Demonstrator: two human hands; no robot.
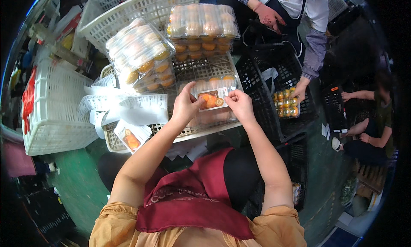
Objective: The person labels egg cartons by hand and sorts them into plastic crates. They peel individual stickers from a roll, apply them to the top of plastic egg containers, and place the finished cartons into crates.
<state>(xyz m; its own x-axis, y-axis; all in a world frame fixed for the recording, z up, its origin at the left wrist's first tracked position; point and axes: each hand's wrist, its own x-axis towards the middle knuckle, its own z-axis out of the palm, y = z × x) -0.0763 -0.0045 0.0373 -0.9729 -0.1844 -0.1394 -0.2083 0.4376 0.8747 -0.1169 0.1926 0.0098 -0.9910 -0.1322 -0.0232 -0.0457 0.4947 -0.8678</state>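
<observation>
My left hand (186, 105) presses its thumb on the left end of a printed card (212, 99) with an orange fruit picture, its index finger raised. The right end of the card is pinched between the fingers of my right hand (239, 105). Beneath the card lies a clear plastic pack of orange fruit (221, 117), on an upturned perforated plastic crate (192, 136). Stacked clear packs of fruit (139, 51) stand behind my left hand, and another stack (201, 25) stands at the back. A pile of similar cards (131, 138) and curled strips of printed labels (141, 107) lie at the left.
White slatted baskets stand at the left (61, 109) and back (138, 12). An orange-red glove (29, 99) hangs on the left one. At right, a co-worker's bare hand (301, 89) holds a fruit pack (285, 102) in a black crate (273, 118). Another person sits farther right.
</observation>
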